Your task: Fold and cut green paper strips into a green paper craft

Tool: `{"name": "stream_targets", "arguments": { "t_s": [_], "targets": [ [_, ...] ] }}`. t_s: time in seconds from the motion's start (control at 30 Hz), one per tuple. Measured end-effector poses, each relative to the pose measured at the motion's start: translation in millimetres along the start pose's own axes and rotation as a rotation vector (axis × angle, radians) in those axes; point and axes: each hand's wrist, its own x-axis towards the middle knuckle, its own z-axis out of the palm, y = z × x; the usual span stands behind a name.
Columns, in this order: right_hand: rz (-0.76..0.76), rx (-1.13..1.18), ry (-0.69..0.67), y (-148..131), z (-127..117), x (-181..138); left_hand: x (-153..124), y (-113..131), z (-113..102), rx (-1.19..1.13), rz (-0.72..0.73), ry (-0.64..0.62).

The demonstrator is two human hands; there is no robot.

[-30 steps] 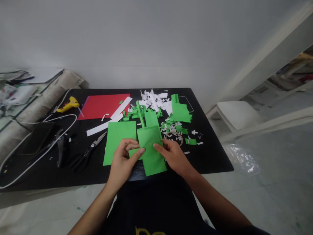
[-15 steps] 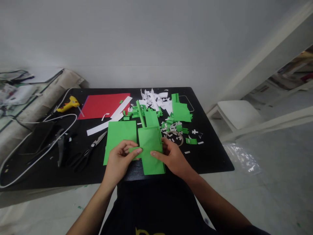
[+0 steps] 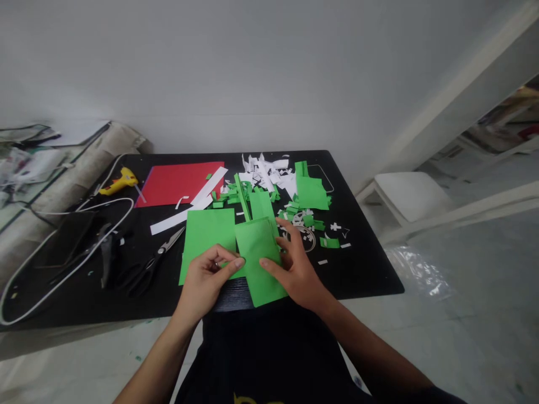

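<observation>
Green paper piece (image 3: 257, 244): in lower centre of the frame, slightly tilted, between both hands.
Left hand (image 3: 205, 280): with fingers closed in pinch at piece's left edge.
Right hand (image 3: 301, 278): holding right side, thumb on top, other fingers loosely spread.
Scissors (image 3: 160, 251): on worktop (image 3: 357, 269), left of centre.

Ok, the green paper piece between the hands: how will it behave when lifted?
The green paper piece is probably light, as it looks like thin sheet. It may be fairly stiff, since it shows no clear sag with the right hand at one side. The doubled line along its top edge suggests layers, which might slip or spread.
</observation>
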Motion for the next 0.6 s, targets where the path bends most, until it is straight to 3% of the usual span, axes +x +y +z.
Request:
{"name": "stream_targets", "arguments": {
  "t_s": [0.1,0.2,0.6],
  "targets": [
    [-0.080,-0.137,-0.121,-2.5,-4.4,-0.5,-0.2,1.3,-1.4,-0.009,-0.012,-0.012],
    [-0.062,-0.108,-0.201,-5.6,-9.5,2.5,-0.1,3.0,-1.3,-0.018,-0.009,-0.033],
    [-0.120,-0.022,-0.271,-4.8,-14.7,5.9,-0.2,4.2,-3.4,-0.117,-0.018,-0.049]
  ]
}}
